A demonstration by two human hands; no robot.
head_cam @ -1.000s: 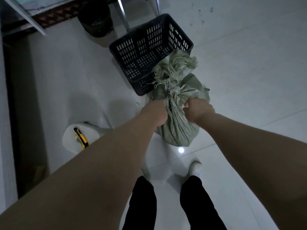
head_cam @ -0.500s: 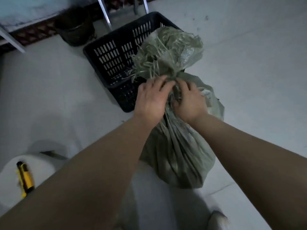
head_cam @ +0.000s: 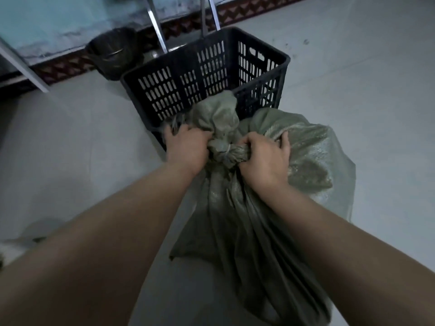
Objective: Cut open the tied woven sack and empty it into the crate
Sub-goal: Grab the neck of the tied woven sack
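Note:
A grey-green woven sack stands on the floor in front of me, its neck twisted and tied with a thin cord at the knot. My left hand grips the sack's neck on the left of the knot. My right hand is closed on the twisted neck at the right of the knot. The frayed top of the sack leans against the near wall of a black slotted plastic crate, which stands just behind the sack with nothing visible inside it.
A dark bin lined with a black bag stands behind the crate to the left. Metal legs rise by the back wall. A white round object shows at the left edge. Pale tiled floor lies all around.
My view has come closer and lower. Both hands have shifted from the top of the bunched neck to either side of the knot. The yellow knife on the white object has left the view.

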